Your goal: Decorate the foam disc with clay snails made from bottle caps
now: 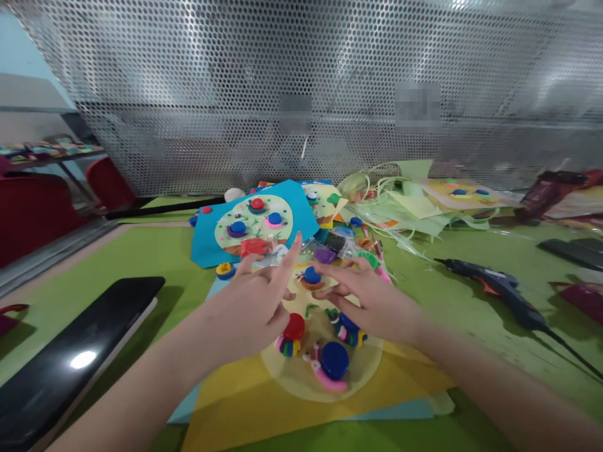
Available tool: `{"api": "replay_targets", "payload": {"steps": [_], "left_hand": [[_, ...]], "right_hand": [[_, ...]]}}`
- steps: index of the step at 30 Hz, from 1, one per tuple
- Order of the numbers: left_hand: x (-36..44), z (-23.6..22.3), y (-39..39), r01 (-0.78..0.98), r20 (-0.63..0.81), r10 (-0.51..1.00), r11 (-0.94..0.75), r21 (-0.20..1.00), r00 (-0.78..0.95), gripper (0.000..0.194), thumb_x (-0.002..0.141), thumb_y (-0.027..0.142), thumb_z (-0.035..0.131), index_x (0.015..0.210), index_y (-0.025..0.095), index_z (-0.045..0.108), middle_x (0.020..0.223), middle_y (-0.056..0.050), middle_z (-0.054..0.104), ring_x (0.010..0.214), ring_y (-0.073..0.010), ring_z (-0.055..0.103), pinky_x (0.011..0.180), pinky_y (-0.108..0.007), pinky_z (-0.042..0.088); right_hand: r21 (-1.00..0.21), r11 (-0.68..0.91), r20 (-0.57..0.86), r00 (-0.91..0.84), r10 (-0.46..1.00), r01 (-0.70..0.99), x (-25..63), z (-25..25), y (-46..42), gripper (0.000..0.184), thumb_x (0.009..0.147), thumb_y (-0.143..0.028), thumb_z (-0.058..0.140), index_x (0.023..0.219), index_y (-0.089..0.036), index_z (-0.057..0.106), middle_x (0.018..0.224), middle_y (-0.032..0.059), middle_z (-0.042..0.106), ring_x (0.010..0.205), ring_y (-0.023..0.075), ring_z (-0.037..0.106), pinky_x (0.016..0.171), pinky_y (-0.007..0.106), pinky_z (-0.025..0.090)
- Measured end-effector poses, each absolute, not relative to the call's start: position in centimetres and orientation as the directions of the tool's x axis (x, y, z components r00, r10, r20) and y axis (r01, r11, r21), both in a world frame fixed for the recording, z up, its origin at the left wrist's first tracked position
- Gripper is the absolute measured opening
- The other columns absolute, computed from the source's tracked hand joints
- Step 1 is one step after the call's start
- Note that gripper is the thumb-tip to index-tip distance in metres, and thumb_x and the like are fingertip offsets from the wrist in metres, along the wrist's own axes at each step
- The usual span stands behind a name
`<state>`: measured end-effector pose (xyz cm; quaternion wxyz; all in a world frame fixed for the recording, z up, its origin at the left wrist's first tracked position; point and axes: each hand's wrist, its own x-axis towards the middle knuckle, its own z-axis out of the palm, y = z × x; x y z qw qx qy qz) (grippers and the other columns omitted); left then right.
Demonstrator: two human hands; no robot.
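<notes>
Both hands hover over a craft sheet of yellow paper (226,402) with a pale yellow circle (301,383) on it. Snail figures made of bottle caps and modelling clay lie on the circle: a pink-bodied snail with a blue cap (335,360), a striped one with a red cap (294,326), and another striped one partly under my right hand. My left hand (259,301) has its index finger stretched up and nothing visible in it. The fingers of my right hand (360,292) are spread, its index tip beside a small blue-capped snail (311,275) at the circle's far side.
A blue card (202,242) with more cap snails lies behind, near bags of clay (325,254). Paper strips (391,194) are heaped at the back right. A glue gun (504,292) with its cord lies right, a phone (80,351) left. A perforated metal panel (235,75) stands behind.
</notes>
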<state>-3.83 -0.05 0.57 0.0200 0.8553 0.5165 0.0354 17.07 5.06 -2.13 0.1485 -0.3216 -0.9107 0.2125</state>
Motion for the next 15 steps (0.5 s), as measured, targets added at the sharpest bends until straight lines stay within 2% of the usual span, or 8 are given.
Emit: {"api": "replay_targets", "payload": {"steps": [3, 7, 11, 15], "left_hand": [[-3.2, 0.3, -0.2, 0.881, -0.035, 0.88, -0.473, 0.031, 0.474, 0.085, 0.081, 0.012, 0.034, 0.136, 0.009, -0.031, 0.077, -0.001, 0.072, 0.078, -0.0228, 0.063, 0.099, -0.053, 0.031], [-2.7, -0.2, -0.3, 0.864, -0.056, 0.863, -0.504, -0.021, 0.502, 0.084, 0.081, 0.011, 0.033, 0.137, 0.007, -0.029, 0.072, 0.0, 0.069, 0.079, -0.0233, 0.063, 0.099, -0.051, 0.031], [-2.7, -0.4, -0.3, 0.861, -0.072, 0.858, -0.509, 0.03, 0.509, 0.083, 0.082, 0.01, 0.031, 0.137, 0.01, -0.03, 0.078, -0.001, 0.07, 0.081, -0.0233, 0.062, 0.098, -0.051, 0.033], [-2.8, -0.5, -0.2, 0.855, -0.064, 0.853, -0.512, 0.081, 0.517, 0.084, 0.08, 0.01, 0.031, 0.136, 0.011, -0.031, 0.083, -0.002, 0.07, 0.084, -0.0247, 0.062, 0.098, -0.055, 0.032]], "right_hand": [[-0.359, 0.732, 0.102, -0.755, 0.648, 0.579, 17.1, -2.1, 5.1, 0.052, 0.087, -0.016, 0.04, 0.139, -0.012, 0.033, 0.105, 0.0118, 0.069, 0.105, 0.026, 0.057, 0.095, 0.048, 0.032], [-0.261, 0.793, 0.114, -0.798, 0.592, 0.55, 16.8, -1.9, 4.7, 0.047, 0.088, -0.015, 0.04, 0.135, -0.013, 0.04, 0.1, 0.0118, 0.069, 0.097, 0.025, 0.06, 0.096, 0.047, 0.031], [-0.194, 0.809, 0.151, -0.798, 0.584, 0.555, 16.6, -1.8, 4.3, 0.042, 0.089, -0.015, 0.04, 0.131, -0.012, 0.044, 0.1, 0.0125, 0.067, 0.093, 0.0236, 0.061, 0.095, 0.044, 0.033], [-0.182, 0.808, 0.15, -0.796, 0.586, 0.56, 16.7, -1.9, 4.4, 0.04, 0.089, -0.016, 0.039, 0.129, -0.01, 0.046, 0.106, 0.0142, 0.066, 0.094, 0.0242, 0.061, 0.092, 0.043, 0.035]]}}
